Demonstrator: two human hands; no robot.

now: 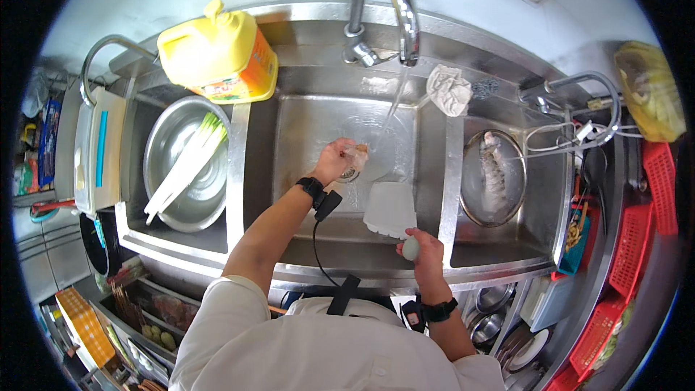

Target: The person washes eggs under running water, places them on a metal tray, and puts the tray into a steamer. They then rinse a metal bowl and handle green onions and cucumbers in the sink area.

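Note:
My left hand (332, 162) is over the middle sink basin (326, 119), close to the drain (348, 175). Its fingers hold a crumpled, translucent wrapper (357, 156) with a brownish patch; what is inside cannot be made out. At the basin's front edge, my right hand (428, 254) grips a pale green egg (411, 248). A white plastic tub (391, 207) stands in the basin just beyond that hand. Water (396, 99) runs from the chrome faucet (407, 21) onto the basin floor.
Left basin: a steel bowl (157, 136) with leek-like stalks (187, 171). A yellow jug (217, 60) stands on the divider behind. Right basin: an oval dish (515, 209) with a pale piece of meat or fish (493, 174). A crumpled cloth (449, 89) lies on the back right divider.

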